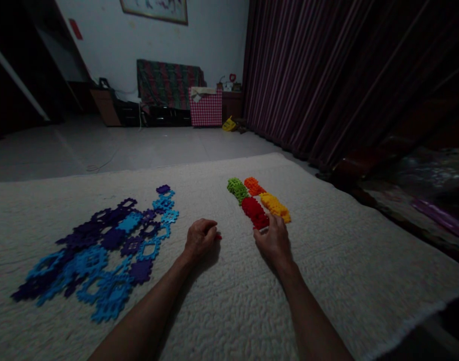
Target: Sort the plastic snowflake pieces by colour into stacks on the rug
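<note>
My left hand (202, 238) is closed over the mat, with a small bit of a red piece (219, 236) showing at its fingertips; most of that piece is hidden. My right hand (276, 240) has its thumb and fingers around the near end of a row of red interlocking plastic pieces (254, 209). Beside this row lie a yellow row (275, 205), a green row (237, 189) and a shorter orange row (254, 185). To the left, many blue pieces (92, 259) and purple pieces (114, 237) lie spread in a loose pile.
A cream quilted mat (221, 311) covers the surface under everything. Beyond it is a tiled floor (169, 145) with a low cabinet and a red checked cloth (206, 108) by the wall. Dark striped curtains (300, 70) hang on the right.
</note>
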The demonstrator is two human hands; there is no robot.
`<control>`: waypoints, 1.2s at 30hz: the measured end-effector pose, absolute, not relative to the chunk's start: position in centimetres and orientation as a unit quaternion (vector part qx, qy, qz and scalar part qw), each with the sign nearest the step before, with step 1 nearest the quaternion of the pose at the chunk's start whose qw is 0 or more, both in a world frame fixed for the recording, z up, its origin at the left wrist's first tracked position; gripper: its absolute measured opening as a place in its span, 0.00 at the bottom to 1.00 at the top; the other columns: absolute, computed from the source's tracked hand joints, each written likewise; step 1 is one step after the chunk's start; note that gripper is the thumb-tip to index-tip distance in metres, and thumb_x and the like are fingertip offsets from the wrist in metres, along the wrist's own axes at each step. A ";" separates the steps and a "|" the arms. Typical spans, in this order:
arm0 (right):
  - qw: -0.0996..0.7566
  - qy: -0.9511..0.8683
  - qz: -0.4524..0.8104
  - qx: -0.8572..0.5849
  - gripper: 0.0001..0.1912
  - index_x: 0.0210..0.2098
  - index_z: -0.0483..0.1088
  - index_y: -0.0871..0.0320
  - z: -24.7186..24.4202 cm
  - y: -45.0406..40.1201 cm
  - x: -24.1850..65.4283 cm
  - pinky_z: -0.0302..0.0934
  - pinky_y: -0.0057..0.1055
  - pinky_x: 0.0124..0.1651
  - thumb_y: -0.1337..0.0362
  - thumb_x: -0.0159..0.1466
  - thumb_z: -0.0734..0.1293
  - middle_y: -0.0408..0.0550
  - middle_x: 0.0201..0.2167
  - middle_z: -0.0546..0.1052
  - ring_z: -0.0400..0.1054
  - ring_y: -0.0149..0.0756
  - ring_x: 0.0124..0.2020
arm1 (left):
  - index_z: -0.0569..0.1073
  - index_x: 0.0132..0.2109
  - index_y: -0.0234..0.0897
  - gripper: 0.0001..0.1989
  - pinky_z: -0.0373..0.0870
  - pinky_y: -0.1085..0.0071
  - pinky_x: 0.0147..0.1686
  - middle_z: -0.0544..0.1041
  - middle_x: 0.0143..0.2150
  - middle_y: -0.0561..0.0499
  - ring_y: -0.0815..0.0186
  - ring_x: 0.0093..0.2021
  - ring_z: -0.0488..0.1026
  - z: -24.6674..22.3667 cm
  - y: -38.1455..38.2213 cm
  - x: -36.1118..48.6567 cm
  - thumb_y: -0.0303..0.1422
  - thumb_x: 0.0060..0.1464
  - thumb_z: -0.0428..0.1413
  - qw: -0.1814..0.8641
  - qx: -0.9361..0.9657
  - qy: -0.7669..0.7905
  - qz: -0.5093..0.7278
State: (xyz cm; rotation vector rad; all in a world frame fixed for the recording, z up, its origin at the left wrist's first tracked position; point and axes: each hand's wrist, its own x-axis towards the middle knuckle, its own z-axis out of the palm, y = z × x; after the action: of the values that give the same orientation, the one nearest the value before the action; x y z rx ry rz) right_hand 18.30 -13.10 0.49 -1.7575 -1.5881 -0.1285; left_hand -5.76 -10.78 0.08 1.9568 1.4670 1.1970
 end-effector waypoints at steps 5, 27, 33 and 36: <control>0.365 -0.626 -0.047 -0.688 0.29 0.57 0.64 0.62 -0.1 -12.9 18.5 0.65 0.47 0.53 0.60 0.57 0.67 0.61 0.50 0.70 0.66 0.51 0.50 | 0.80 0.37 0.38 0.10 0.72 0.68 0.40 0.80 0.35 0.48 0.64 0.37 0.76 0.0 -10.7 -5.7 0.30 0.52 0.53 0.209 0.694 0.537 0.432; 0.390 -0.779 0.146 -0.469 0.19 0.50 0.69 0.58 0.6 -14.6 12.0 0.64 0.38 0.53 0.73 0.60 0.63 0.52 0.47 0.74 0.69 0.39 0.47 | 0.79 0.42 0.37 0.19 0.67 0.63 0.57 0.76 0.52 0.42 0.56 0.54 0.71 3.4 -10.9 -10.3 0.23 0.41 0.53 0.232 0.852 0.405 0.238; 0.338 -0.805 0.131 -0.470 0.15 0.48 0.71 0.57 1.2 -15.2 11.5 0.60 0.39 0.52 0.71 0.61 0.65 0.51 0.46 0.76 0.68 0.40 0.47 | 0.78 0.41 0.39 0.11 0.69 0.64 0.55 0.77 0.48 0.44 0.61 0.51 0.73 1.3 -10.8 -9.0 0.25 0.52 0.53 0.197 0.866 0.351 0.297; 0.323 -0.806 0.129 -0.480 0.06 0.38 0.74 0.57 1.7 -15.4 11.3 0.59 0.36 0.47 0.69 0.61 0.67 0.48 0.37 0.77 0.69 0.38 0.41 | 0.76 0.47 0.38 0.13 0.68 0.63 0.55 0.77 0.51 0.44 0.61 0.52 0.71 0.3 -10.5 -8.4 0.27 0.55 0.53 0.161 0.844 0.391 0.331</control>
State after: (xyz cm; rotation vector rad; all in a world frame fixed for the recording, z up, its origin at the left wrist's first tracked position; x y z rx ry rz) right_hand 11.31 -15.45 1.72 -1.2585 -2.1140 0.3391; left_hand -8.41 -10.52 0.30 2.4094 1.1160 0.9461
